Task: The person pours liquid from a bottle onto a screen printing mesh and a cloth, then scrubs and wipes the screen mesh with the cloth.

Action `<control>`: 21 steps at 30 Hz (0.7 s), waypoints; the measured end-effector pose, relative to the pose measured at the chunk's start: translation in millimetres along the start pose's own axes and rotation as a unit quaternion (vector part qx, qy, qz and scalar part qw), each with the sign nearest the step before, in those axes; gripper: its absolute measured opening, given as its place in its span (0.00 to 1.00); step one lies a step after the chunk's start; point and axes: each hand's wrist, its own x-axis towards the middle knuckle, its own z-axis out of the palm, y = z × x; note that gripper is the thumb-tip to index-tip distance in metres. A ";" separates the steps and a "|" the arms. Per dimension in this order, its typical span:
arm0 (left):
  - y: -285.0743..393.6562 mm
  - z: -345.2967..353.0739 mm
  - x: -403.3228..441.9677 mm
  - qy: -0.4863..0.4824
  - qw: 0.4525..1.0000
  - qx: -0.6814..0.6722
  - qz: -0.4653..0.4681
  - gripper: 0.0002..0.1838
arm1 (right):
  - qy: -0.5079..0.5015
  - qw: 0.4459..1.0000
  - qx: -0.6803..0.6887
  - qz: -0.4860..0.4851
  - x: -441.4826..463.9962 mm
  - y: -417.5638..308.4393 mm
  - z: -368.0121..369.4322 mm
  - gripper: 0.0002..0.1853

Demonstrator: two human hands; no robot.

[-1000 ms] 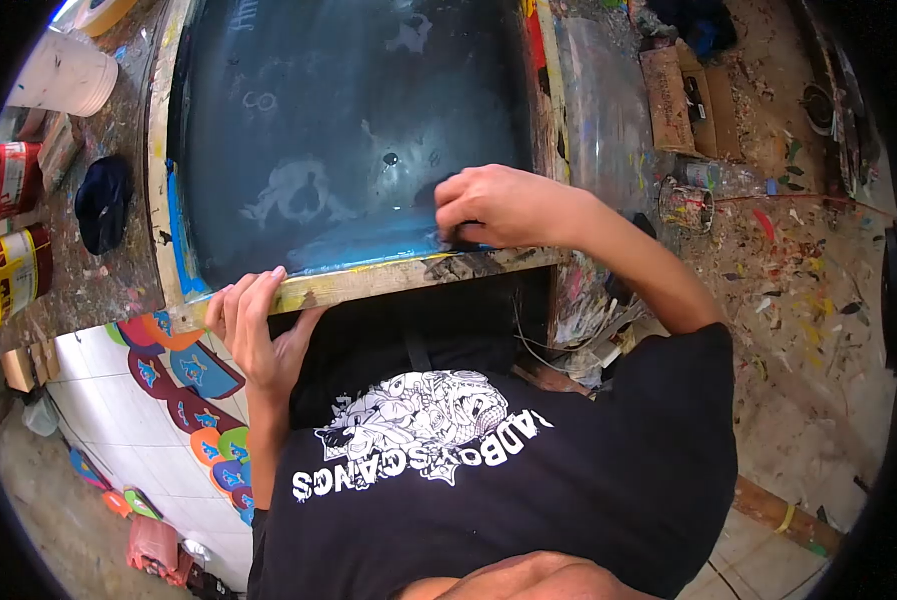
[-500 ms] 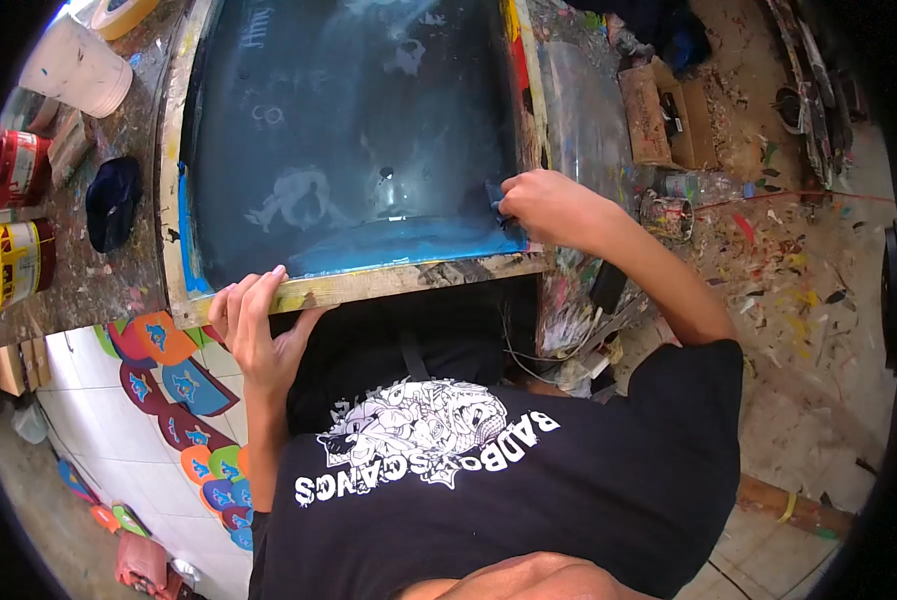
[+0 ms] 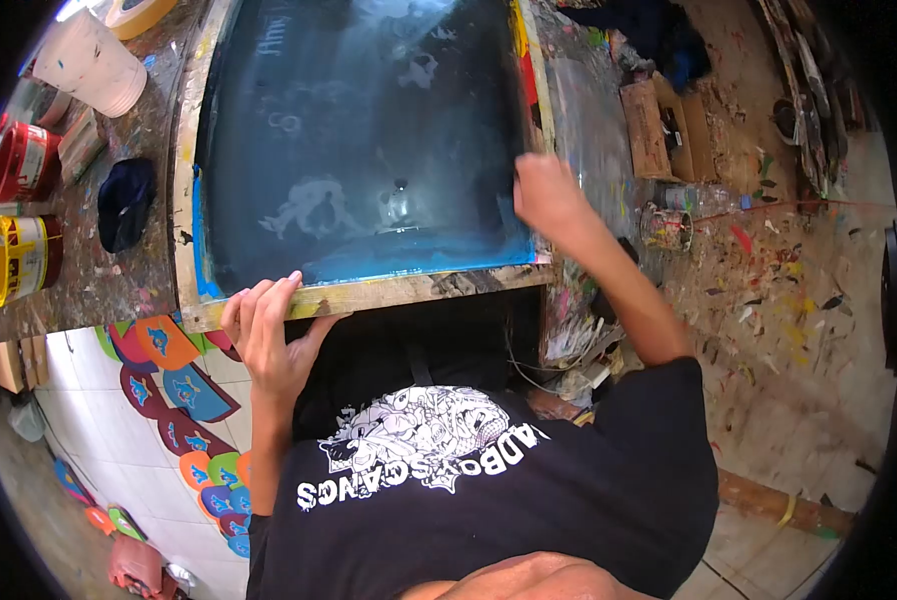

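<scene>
A silk-screen printing frame [image 3: 439,284] with wooden sides lies in front of me, its dark blue-grey mesh [image 3: 359,130] marked by faint pale shapes and lettering. My left hand [image 3: 272,335] grips the near wooden rail toward the left corner, fingers on top and thumb along the near side. Over the right rail, close to the near right corner, is my right hand [image 3: 552,203], closed in a fist. The dark rag that showed in its fingers half a second ago is now hidden by the hand. Blue tape [image 3: 200,235] runs along the inner left edge.
On the paint-stained table at left are a dark cloth [image 3: 127,205], a yellow paint tub [image 3: 24,260], a red tub [image 3: 24,162], a plastic cup [image 3: 91,65] and tape [image 3: 137,16]. A cardboard box [image 3: 659,130] and a plastic bottle [image 3: 704,198] sit on the right.
My right hand has moved right, from the mesh's lower right corner to over the right rail, and the rag has dropped out of sight. My left hand keeps its hold on the rail.
</scene>
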 end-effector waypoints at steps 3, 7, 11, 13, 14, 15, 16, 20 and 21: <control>-1.5 0.0 -0.2 -0.006 1.000 0.001 0.009 0.37 | 0.036 0.999 0.014 0.009 42.0 2.6 -7.9 0.04; -1.1 0.5 -1.0 -0.008 1.000 0.002 0.001 0.37 | -0.042 0.999 -0.003 0.010 29.5 -2.1 -15.1 0.04; -2.9 0.5 -1.5 -0.002 1.000 0.005 -0.003 0.37 | -0.171 0.985 0.018 0.017 -22.2 -23.1 -25.8 0.04; -2.3 1.8 -0.3 -0.007 1.000 0.007 0.002 0.38 | -0.200 0.980 -0.016 0.003 -29.7 -22.2 -20.8 0.05; -1.2 1.5 0.0 -0.008 1.000 0.004 -0.002 0.38 | -0.142 0.989 -0.027 -0.021 -22.8 -24.4 -22.8 0.04; -1.0 0.2 0.0 -0.009 1.000 0.003 -0.006 0.38 | -0.103 0.995 -0.013 0.000 -7.2 -18.8 -18.8 0.03; -0.9 -0.6 -0.2 -0.014 1.000 0.004 -0.001 0.38 | -0.061 0.998 0.001 0.020 12.0 -11.7 -14.4 0.02; -0.2 0.2 0.2 -0.007 1.000 0.003 0.002 0.38 | -0.015 0.999 -0.025 -0.013 35.8 -7.2 -14.0 0.02; -1.0 1.9 0.8 0.000 1.000 0.000 0.001 0.38 | -0.016 0.999 -0.032 -0.032 31.7 -7.8 -15.9 0.03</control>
